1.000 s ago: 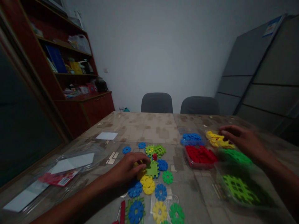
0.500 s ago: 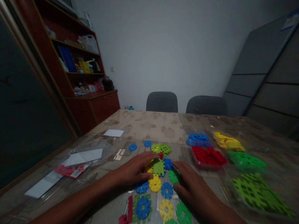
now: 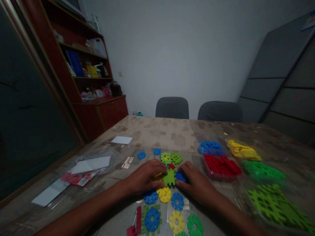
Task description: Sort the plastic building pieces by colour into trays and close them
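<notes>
My left hand (image 3: 149,176) curls around the left side of a small build of plastic interlocking pieces, with a yellow piece (image 3: 158,176) under its fingers. A light green toothed square (image 3: 169,178) faces up between my hands. On the right side, my right hand (image 3: 195,182) grips a blue piece (image 3: 180,177) of the build between thumb and fingers. A red piece (image 3: 171,166) sits just behind the green square. Close in front lie a yellow gear disc (image 3: 164,194) and a blue gear disc (image 3: 177,201). My palms hide part of the build.
Tubs of red (image 3: 222,165), blue (image 3: 210,146), yellow (image 3: 242,150), green (image 3: 264,170) and light green pieces (image 3: 278,203) stand at right. Clear packaging with a white card (image 3: 92,164) lies at left. More discs and a red stick (image 3: 139,219) lie in front.
My right hand has moved in to the left and closed on the blue piece. The green disc beside that hand has gone from sight. The view has shifted slightly.
</notes>
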`<action>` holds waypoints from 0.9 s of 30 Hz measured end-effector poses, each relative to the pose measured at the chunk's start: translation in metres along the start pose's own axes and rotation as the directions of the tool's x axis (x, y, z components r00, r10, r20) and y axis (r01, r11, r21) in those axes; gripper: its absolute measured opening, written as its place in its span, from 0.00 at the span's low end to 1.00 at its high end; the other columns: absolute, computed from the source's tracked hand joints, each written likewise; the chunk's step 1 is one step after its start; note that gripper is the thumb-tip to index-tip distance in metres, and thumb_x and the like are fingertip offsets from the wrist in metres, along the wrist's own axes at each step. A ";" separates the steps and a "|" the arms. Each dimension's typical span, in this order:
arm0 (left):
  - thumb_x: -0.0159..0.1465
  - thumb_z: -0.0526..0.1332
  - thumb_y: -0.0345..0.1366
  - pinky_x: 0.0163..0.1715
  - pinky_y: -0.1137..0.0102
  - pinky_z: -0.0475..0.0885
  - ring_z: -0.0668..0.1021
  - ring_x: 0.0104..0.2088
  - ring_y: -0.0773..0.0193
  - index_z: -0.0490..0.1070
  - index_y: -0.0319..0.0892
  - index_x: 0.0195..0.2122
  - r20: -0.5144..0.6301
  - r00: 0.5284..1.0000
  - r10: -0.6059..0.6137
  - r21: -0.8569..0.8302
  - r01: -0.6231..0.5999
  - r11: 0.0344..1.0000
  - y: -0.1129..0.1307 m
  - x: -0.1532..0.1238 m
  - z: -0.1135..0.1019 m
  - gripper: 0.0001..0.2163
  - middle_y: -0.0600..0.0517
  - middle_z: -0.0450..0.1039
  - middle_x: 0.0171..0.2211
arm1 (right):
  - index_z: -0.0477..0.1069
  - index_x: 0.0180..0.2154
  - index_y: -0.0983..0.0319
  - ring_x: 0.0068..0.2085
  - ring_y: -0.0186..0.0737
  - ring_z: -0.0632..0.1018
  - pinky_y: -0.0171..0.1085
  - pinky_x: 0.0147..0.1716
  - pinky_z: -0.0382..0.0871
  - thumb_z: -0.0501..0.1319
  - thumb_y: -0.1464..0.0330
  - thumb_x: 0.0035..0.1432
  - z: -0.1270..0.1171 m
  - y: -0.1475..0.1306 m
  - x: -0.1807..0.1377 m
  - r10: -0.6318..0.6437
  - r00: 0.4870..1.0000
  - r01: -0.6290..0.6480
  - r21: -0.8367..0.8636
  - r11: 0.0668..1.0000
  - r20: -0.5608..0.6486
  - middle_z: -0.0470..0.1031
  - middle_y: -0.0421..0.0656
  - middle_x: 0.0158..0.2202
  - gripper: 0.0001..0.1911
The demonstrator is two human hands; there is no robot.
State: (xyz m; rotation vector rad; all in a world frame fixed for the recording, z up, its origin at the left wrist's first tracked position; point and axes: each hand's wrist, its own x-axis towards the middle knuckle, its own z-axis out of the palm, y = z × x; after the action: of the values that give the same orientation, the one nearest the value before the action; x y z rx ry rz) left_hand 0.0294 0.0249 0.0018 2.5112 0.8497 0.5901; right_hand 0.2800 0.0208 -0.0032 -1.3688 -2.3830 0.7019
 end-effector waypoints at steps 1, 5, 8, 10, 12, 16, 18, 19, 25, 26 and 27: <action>0.69 0.60 0.46 0.52 0.58 0.67 0.75 0.50 0.52 0.72 0.43 0.50 0.002 1.000 0.001 0.007 -0.001 1.000 0.000 0.000 -0.001 0.14 0.43 0.75 0.49 | 0.69 0.44 0.60 0.45 0.45 0.76 0.41 0.44 0.67 0.60 0.65 0.60 -0.001 0.003 0.000 -0.020 1.000 0.021 0.041 0.999 -0.008 0.69 0.46 0.46 0.10; 0.69 0.60 0.45 0.51 0.58 0.68 0.76 0.49 0.51 0.72 0.43 0.52 0.034 0.999 -0.024 0.037 0.023 0.999 0.001 -0.002 -0.008 0.15 0.44 0.76 0.48 | 0.70 0.42 0.60 0.46 0.45 0.75 0.42 0.47 0.67 0.59 0.69 0.60 0.000 0.015 -0.004 -0.114 0.993 0.119 0.144 0.982 -0.043 0.71 0.46 0.45 0.08; 0.68 0.61 0.43 0.50 0.59 0.69 0.77 0.47 0.53 0.71 0.44 0.54 0.061 0.995 -0.072 0.051 0.069 0.996 0.004 -0.004 -0.016 0.15 0.45 0.76 0.46 | 0.71 0.45 0.59 0.47 0.47 0.75 0.44 0.49 0.67 0.60 0.70 0.59 0.001 0.022 -0.007 -0.162 0.985 0.170 0.174 0.970 -0.059 0.73 0.47 0.45 0.11; 0.68 0.61 0.42 0.49 0.61 0.70 0.77 0.47 0.54 0.72 0.46 0.53 0.075 0.993 -0.096 0.056 0.092 0.994 0.005 -0.005 -0.022 0.14 0.46 0.77 0.46 | 0.71 0.48 0.59 0.48 0.48 0.75 0.45 0.49 0.68 0.61 0.70 0.58 0.002 0.024 -0.007 -0.168 0.984 0.177 0.183 0.967 -0.062 0.73 0.48 0.46 0.14; 0.69 0.59 0.42 0.49 0.62 0.70 0.78 0.46 0.56 0.72 0.47 0.53 0.091 0.990 -0.111 0.049 0.107 0.993 0.006 -0.005 -0.027 0.13 0.47 0.77 0.46 | 0.70 0.50 0.60 0.48 0.49 0.75 0.46 0.50 0.68 0.61 0.70 0.58 0.002 0.026 -0.007 -0.157 0.986 0.166 0.183 0.969 -0.063 0.74 0.49 0.47 0.16; 0.72 0.54 0.41 0.48 0.64 0.70 0.79 0.45 0.56 0.73 0.47 0.52 0.117 0.986 -0.122 0.041 0.118 0.992 0.007 -0.005 -0.031 0.13 0.48 0.79 0.45 | 0.71 0.48 0.61 0.48 0.47 0.74 0.45 0.49 0.67 0.60 0.71 0.58 0.002 0.025 -0.006 -0.128 0.991 0.132 0.156 0.979 -0.034 0.73 0.48 0.47 0.15; 0.73 0.52 0.41 0.45 0.65 0.71 0.79 0.43 0.56 0.74 0.46 0.51 0.124 0.985 -0.122 0.051 0.116 0.992 0.007 -0.005 -0.029 0.14 0.48 0.79 0.44 | 0.71 0.45 0.61 0.47 0.45 0.74 0.44 0.48 0.67 0.60 0.73 0.56 0.001 0.024 -0.006 -0.117 0.993 0.118 0.150 0.982 -0.016 0.72 0.47 0.46 0.13; 0.73 0.51 0.41 0.44 0.66 0.70 0.79 0.42 0.56 0.74 0.46 0.51 0.123 0.984 -0.127 0.056 0.121 0.991 0.006 -0.005 -0.028 0.15 0.48 0.79 0.43 | 0.70 0.43 0.61 0.46 0.45 0.74 0.43 0.47 0.67 0.60 0.73 0.56 0.001 0.023 -0.006 -0.109 0.994 0.109 0.148 0.983 -0.013 0.72 0.46 0.45 0.11; 0.72 0.50 0.39 0.41 0.69 0.70 0.79 0.38 0.58 0.75 0.46 0.50 0.033 0.959 -0.283 0.093 0.279 0.956 -0.005 -0.006 -0.023 0.15 0.51 0.80 0.39 | 0.68 0.40 0.59 0.41 0.42 0.72 0.39 0.40 0.65 0.62 0.74 0.53 -0.001 0.023 -0.007 -0.091 0.995 0.095 0.141 0.985 -0.035 0.72 0.43 0.42 0.12; 0.71 0.50 0.37 0.41 0.69 0.70 0.79 0.38 0.58 0.75 0.46 0.51 0.013 0.951 -0.308 0.109 0.305 0.946 -0.007 -0.006 -0.022 0.15 0.50 0.80 0.39 | 0.68 0.40 0.59 0.40 0.42 0.72 0.38 0.40 0.65 0.62 0.74 0.53 -0.001 0.022 -0.007 -0.086 0.996 0.090 0.141 0.986 -0.033 0.71 0.43 0.42 0.12; 0.71 0.51 0.36 0.42 0.68 0.70 0.79 0.40 0.57 0.74 0.45 0.51 -0.008 0.947 -0.322 0.121 0.320 0.940 -0.009 -0.006 -0.022 0.15 0.50 0.80 0.41 | 0.67 0.40 0.59 0.41 0.42 0.72 0.39 0.40 0.65 0.62 0.74 0.53 -0.001 0.022 -0.008 -0.084 0.996 0.087 0.141 0.986 -0.033 0.71 0.43 0.41 0.12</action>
State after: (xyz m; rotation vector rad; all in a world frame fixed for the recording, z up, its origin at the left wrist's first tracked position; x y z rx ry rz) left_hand 0.0096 0.0332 0.0132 2.4007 1.2934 0.4246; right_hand 0.3003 0.0240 -0.0145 -1.2033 -2.3069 0.8072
